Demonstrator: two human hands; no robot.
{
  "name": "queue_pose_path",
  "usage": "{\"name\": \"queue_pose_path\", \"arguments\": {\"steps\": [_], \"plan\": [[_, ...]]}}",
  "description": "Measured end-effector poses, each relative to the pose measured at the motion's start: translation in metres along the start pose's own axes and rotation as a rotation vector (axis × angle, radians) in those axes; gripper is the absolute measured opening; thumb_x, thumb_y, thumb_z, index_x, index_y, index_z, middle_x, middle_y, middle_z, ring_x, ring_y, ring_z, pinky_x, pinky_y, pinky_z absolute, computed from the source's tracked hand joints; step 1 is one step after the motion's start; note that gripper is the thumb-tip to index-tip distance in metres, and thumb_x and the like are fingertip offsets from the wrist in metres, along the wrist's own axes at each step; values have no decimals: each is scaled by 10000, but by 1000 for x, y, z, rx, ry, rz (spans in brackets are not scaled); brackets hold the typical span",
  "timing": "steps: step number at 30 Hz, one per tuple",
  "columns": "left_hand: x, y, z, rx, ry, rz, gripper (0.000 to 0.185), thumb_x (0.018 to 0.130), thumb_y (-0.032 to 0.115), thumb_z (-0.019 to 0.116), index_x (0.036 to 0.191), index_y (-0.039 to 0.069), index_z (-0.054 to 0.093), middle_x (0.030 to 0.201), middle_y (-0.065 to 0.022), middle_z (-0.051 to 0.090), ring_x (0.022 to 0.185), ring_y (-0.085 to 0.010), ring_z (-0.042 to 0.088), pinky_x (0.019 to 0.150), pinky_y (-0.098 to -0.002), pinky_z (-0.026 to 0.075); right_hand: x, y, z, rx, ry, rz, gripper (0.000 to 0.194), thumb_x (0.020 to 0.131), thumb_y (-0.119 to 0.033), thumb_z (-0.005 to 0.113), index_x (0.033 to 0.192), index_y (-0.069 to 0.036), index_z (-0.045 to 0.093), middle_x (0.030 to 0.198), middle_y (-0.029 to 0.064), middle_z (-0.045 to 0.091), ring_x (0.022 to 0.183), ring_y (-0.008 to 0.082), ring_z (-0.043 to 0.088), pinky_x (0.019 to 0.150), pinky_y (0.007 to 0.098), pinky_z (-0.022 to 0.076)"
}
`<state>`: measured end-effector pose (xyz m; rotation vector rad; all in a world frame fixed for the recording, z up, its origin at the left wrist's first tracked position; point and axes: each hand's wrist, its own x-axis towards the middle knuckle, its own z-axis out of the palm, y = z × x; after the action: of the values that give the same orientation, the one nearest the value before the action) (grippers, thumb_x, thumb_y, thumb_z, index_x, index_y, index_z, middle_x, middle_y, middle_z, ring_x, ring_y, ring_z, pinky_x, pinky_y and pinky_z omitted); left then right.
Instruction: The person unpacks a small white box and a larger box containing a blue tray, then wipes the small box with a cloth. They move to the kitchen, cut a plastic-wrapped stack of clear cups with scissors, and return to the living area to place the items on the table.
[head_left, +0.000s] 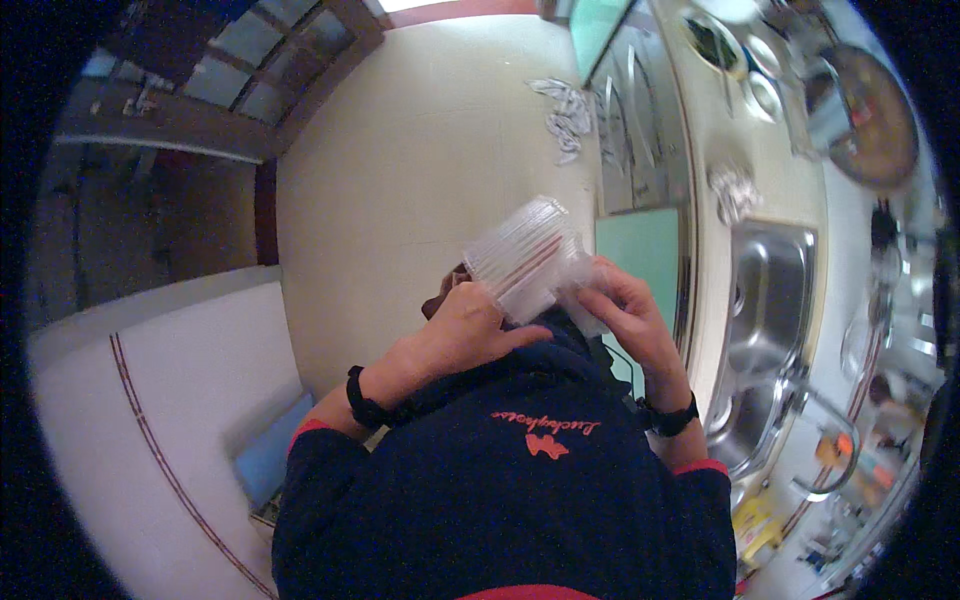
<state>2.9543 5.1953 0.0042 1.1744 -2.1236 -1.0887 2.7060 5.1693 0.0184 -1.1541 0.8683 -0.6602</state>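
In front of my waist is a clear ribbed plastic package (521, 259), seemingly a bag or tray, with a dark red stripe across it. The fingers of my left hand (469, 315) are behind its lower left edge, with the thumb stretched out to the right. My right hand (630, 304) pinches crumpled clear plastic film (581, 289) at the package's right side. Both wrists carry black bands. Whether the film and the package are one piece, I cannot tell.
To the right runs a counter with a steel double sink (772, 300), a faucet (855, 450), crumpled plastic (733, 191), bowls (763, 97) and a round wooden board (874, 116). A cloth (568, 120) lies on the floor by the cabinets. A white wall (187, 420) stands at the left.
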Motion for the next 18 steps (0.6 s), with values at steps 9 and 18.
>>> {"name": "queue_pose_path", "arguments": {"steps": [9, 18], "plan": [[125, -85, -135, -870, 425, -405, 530, 1084, 336, 499, 1540, 74, 435, 1153, -90, 722, 517, -13, 423, 524, -159, 391, 225, -69, -64, -367, -238, -171, 172, 939, -41, 653, 1092, 33, 679, 1093, 124, 658, 1026, 232, 629, 909, 322, 480], [276, -177, -279, -1019, 929, -603, 473, 1086, 341, 486, 1496, 104, 504, 1159, -106, 731, 507, -15, 433, 519, -159, 398, 480, -131, -142, -212, -486, 61, 192, 972, -64, 626, 1123, 34, 692, 1150, 85, 672, 1004, 154, 642, 837, 281, 513]]}}
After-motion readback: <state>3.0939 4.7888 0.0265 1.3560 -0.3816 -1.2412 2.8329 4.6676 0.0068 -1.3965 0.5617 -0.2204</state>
